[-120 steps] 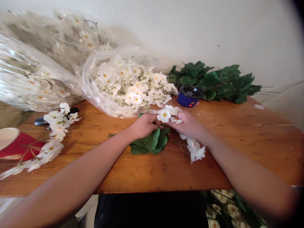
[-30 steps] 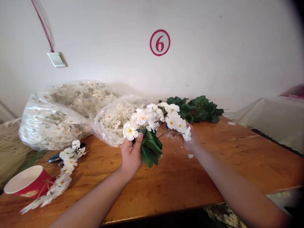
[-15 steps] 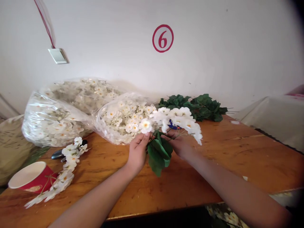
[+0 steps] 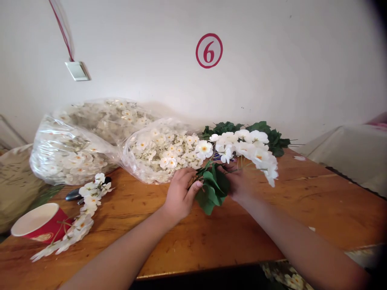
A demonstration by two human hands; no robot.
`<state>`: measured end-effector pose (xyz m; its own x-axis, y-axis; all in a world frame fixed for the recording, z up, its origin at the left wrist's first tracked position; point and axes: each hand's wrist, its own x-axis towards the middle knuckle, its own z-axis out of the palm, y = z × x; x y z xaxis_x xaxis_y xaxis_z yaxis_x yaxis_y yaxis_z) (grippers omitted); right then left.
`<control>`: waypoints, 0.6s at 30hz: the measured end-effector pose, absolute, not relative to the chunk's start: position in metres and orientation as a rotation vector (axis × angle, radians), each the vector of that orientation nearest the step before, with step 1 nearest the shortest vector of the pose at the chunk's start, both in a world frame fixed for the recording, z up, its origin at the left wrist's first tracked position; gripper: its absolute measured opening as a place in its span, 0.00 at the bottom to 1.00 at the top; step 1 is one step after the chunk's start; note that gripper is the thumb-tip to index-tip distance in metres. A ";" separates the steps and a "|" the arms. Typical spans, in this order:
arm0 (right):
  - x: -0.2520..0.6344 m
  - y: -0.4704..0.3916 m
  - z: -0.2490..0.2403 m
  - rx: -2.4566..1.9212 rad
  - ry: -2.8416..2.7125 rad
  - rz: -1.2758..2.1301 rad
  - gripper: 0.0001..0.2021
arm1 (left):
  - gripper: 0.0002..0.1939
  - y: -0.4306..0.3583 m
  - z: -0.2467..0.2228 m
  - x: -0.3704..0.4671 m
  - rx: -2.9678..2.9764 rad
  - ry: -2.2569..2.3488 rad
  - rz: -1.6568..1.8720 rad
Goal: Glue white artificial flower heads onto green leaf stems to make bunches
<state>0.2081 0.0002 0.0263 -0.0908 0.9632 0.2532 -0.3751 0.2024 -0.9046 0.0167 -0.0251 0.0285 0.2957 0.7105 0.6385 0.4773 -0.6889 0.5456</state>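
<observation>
My left hand [image 4: 183, 192] is closed on the base of an artificial flower stem, its thumb against the green leaves [image 4: 211, 187]. Above the leaves a spray of white artificial flowers [image 4: 250, 147] with yellow-orange centres arches to the right. My right hand [image 4: 237, 181] is at the right side of the same leaves and stem. Its fingers are partly hidden behind the leaves and it is somewhat blurred, but it looks closed on the stem. Both hands are held above the wooden table [image 4: 187, 241].
Clear plastic bags [image 4: 72, 149] full of white flowers lie at the back left. Green leaf bunches [image 4: 272, 139] lie at the back right. A red paper cup [image 4: 39, 225], a loose white flower spray [image 4: 87, 209] and a dark-handled object [image 4: 72, 195] are at the left. More flowers [image 4: 290, 276] show below the table edge.
Both hands have moved a little to the right with the flower spray and leaves. My left thumb has come down onto the leaves, and the leaves have turned slightly.
</observation>
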 end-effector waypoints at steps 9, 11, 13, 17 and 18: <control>0.211 -0.006 0.035 -0.558 -1.200 1.176 0.09 | 0.12 -0.030 0.033 0.024 2.507 1.095 1.277; 0.209 -0.005 0.034 -0.540 -1.214 1.147 0.09 | 0.13 -0.031 0.032 0.025 2.410 1.127 1.300; 0.207 -0.004 0.032 -0.543 -1.226 1.127 0.10 | 0.14 -0.031 0.031 0.026 2.294 1.153 1.332; 0.203 -0.003 0.026 -0.546 -1.256 1.090 0.12 | 0.16 -0.028 0.026 0.028 2.009 1.164 1.363; 0.202 -0.003 0.025 -0.554 -1.260 1.098 0.12 | 0.16 -0.028 0.024 0.028 1.925 1.150 1.373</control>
<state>0.2022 -0.0033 0.0253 -0.0710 0.8800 0.4696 -0.3444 0.4202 -0.8396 0.0281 -0.0278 0.0243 0.1314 0.8551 0.5015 0.3437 -0.5138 0.7861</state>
